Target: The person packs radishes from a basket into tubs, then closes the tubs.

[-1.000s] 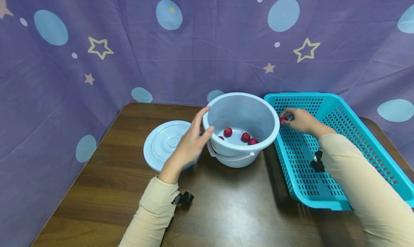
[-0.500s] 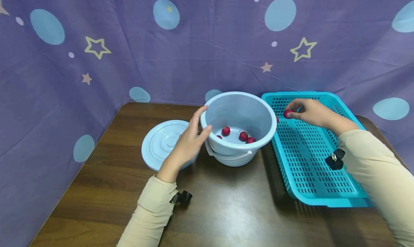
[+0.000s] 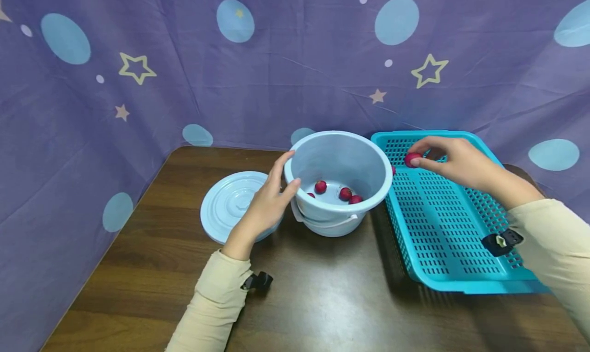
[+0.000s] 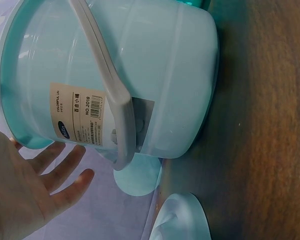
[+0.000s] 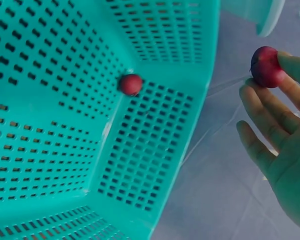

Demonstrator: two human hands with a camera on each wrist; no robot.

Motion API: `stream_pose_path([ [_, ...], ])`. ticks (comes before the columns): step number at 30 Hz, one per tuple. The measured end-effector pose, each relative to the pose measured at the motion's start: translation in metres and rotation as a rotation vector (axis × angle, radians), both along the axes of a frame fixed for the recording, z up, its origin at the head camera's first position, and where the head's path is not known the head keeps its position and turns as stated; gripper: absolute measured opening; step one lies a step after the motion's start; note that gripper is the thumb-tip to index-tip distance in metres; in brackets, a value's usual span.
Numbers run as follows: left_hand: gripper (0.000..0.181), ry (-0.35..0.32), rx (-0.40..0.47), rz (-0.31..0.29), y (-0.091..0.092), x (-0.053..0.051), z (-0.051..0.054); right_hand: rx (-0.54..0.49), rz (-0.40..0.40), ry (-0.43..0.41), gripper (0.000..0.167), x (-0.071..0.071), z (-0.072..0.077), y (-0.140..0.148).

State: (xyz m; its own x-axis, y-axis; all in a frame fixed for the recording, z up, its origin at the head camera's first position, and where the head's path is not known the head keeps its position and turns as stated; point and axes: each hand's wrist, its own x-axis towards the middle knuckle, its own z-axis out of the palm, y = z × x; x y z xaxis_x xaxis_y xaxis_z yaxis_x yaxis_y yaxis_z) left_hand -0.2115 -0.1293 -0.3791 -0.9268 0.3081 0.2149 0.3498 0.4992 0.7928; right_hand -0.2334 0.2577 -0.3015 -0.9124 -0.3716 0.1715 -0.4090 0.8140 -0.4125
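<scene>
My right hand pinches a small round red radish between thumb and fingers, above the far left part of the turquoise basket. Another radish lies in a corner of the basket in the right wrist view. In the head view the bucket partly hides it. My left hand touches the near left rim of the light blue bucket with fairly straight fingers and thumb. Inside the bucket lie several radishes, one mostly hidden by the rim.
A round light blue lid lies on the wooden table left of the bucket, partly behind my left hand. The bucket's handle hangs down its front. A purple patterned curtain stands behind the table.
My right hand has lifted the radish from the basket's left side and moved right and upward with it. The left hand stays at the bucket rim. The view has shifted slightly.
</scene>
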Motion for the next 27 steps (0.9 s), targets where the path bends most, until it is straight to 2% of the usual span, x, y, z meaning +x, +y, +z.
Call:
stream_pose_path([
  [7, 0.063, -0.004, -0.004, -0.006, -0.001, 0.000, -0.001, -0.049, 0.012, 0.100, 0.023, 0.019, 0.008, -0.009],
  [15, 0.062, 0.008, 0.003, -0.012, -0.002, -0.001, -0.002, -0.100, 0.129, 0.234, 0.030, 0.034, 0.010, -0.022],
  [21, 0.065, 0.013, 0.008, -0.011, -0.002, -0.002, -0.003, -0.122, 0.224, 0.277, 0.034, 0.037, 0.014, -0.036],
  [27, 0.065, 0.017, 0.014, -0.014, -0.001, -0.003, -0.004, -0.106, 0.286, 0.274, 0.038, 0.038, 0.016, -0.051],
])
